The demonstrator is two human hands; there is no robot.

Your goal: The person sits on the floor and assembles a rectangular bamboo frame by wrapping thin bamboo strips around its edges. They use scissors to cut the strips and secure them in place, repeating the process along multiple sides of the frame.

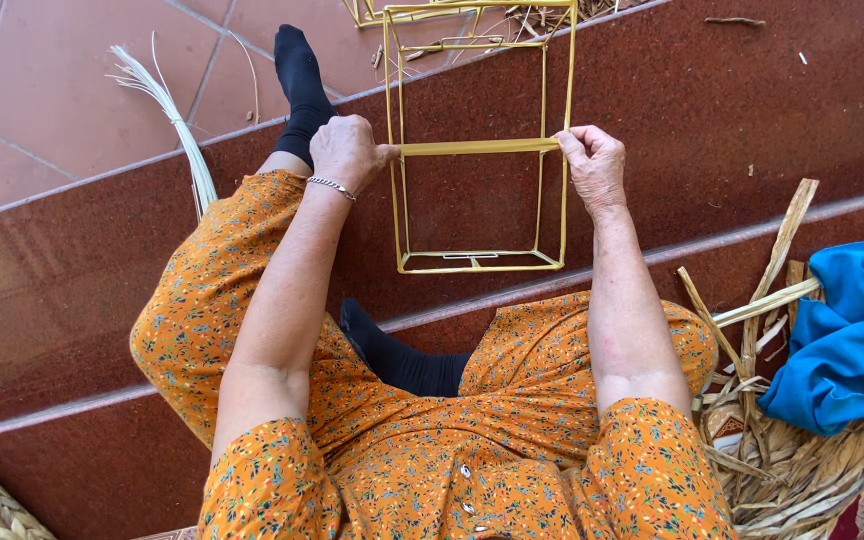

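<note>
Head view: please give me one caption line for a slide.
Seated person's left hand and right hand stretch a yellow strip across a wire frame; dried leaves and blue cloth lie beside.

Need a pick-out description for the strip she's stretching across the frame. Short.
Start at the yellow wire frame standing on the dark red step ahead of the person. A flat yellowish strip runs level across its middle, pinched between left hand and right hand. Unlike the thin wire bars, it is wide and ribbon-like.
</note>
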